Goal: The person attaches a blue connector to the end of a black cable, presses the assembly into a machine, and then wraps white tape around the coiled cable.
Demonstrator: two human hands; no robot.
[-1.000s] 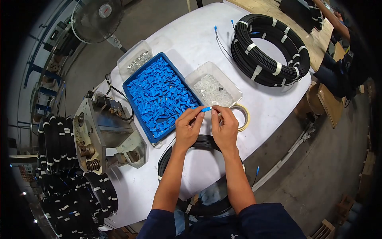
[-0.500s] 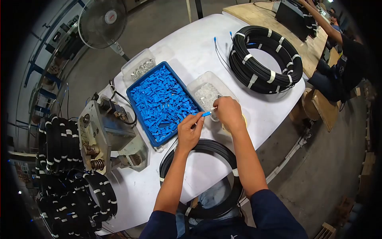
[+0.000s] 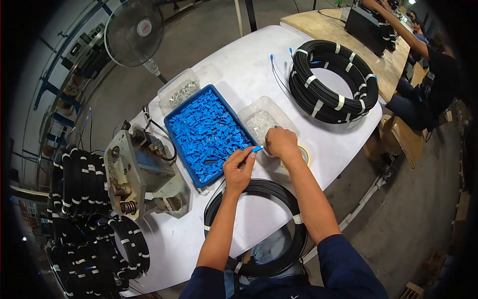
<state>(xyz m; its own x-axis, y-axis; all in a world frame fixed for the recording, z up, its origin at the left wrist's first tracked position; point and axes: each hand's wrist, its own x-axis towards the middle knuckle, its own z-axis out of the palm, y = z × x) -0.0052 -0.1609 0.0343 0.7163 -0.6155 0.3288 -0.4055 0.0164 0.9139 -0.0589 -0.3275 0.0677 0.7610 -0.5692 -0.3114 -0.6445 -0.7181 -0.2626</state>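
Note:
My left hand (image 3: 239, 168) pinches a small blue cable connector (image 3: 256, 149) by its body, and the connector's pale tip points to the right. Just beyond that tip is my right hand (image 3: 283, 143), its fingers curled together at the near edge of a clear plastic container (image 3: 285, 118). Whatever those fingers hold is hidden. Many small clear pieces (image 3: 261, 122) lie in the container. Beside it, a blue tray (image 3: 174, 144) is heaped with blue connector parts (image 3: 206, 132). A coil of black cable (image 3: 299, 234) lies below my forearms, partly over the table edge.
A metal press (image 3: 142, 172) stands at left, near stacked black coils (image 3: 82, 184). More taped coils (image 3: 333, 82) sit at the far right. A tape roll (image 3: 308, 155) is beside my right wrist. Metal parts fill another container (image 3: 183, 93). A person (image 3: 438, 74) works at the neighbouring table.
The whole view has shifted slightly right and down. My right hand has turned a little and its fingers stay near the connector tip. My left hand keeps hold of the connector.

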